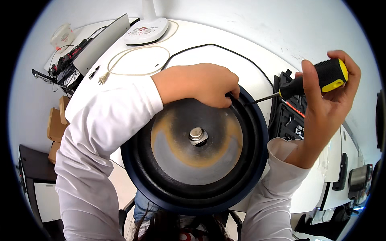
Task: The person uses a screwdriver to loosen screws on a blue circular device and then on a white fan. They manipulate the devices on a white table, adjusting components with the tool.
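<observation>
A round electric cooker body (196, 178) with a dark blue outer rim and a black inner wall sits in front of me, its opening facing up. Inside is a grey heating plate (189, 170) with a brownish ring-shaped stain and a silver metal button (197, 135) at its centre. My left hand (209, 86) reaches across the far edge, its curled fingers closed on the inner rim; the fingertips are partly hidden. My right hand (329, 96) holds a screwdriver (299, 86) by its black and yellow handle. The screwdriver's thin shaft slants down to the rim, with its tip close to my left fingers.
An open black tool case (289, 120) lies right of the cooker. A black cable (213, 45) curves behind it. A pale cord with a plug (103, 78) and a white appliance base (146, 31) are at the back left of the white table (225, 60).
</observation>
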Tool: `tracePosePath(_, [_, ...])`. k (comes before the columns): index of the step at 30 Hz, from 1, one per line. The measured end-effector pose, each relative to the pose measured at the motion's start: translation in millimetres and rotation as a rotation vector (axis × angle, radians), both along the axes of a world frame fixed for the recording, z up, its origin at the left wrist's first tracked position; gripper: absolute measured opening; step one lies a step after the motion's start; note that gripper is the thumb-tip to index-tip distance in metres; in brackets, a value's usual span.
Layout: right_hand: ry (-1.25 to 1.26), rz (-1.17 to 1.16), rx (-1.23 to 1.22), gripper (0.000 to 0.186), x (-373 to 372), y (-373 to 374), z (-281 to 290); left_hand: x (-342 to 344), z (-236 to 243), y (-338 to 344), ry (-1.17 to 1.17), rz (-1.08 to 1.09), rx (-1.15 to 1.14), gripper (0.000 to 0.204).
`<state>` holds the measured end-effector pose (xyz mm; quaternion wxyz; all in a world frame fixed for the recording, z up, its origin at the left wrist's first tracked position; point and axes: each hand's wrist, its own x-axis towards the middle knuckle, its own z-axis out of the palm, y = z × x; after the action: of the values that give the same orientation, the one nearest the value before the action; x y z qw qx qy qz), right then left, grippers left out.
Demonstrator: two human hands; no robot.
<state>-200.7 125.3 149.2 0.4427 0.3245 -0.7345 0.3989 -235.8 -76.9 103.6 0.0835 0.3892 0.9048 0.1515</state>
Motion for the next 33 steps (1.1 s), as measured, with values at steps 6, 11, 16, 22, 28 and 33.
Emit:
tracePosePath(6, [0.027,-0.115,-0.065,0.035,2.0,0.8,-2.4,9.4,30.9,13.3,0.054,-0.034,0.372,0.032])
tracePosePath(11, [0.031,-0.212,-0.019,0.032,7.5,2.9,-1.0,19.7,56.2,38.2,0.087,-0.198,0.68,0.033])
tracePosePath(16, [0.113,-0.256,0.098,0.035,-1.4,14.2,1.1,32.9,62.8,63.5,-0.034,-0.105,0.907,0.036])
tracePosePath(22, [-0.032,-0.018,0.166,0.058,-4.2,23.9,4.7,26.7,44.8,83.2,0.066,-0.107,1.079,0.035])
tracePosePath(28, [-0.168,0.201,0.164,0.054,-1.6,16.3,14.9,14.2,52.2,91.0,-0.148,-0.089,1.26,0.019])
tracePosePath(33, [-0.323,0.362,0.062,0.049,-0.7,19.7,15.7,5.8,60.2,78.0,-0.453,-0.149,1.041,0.016])
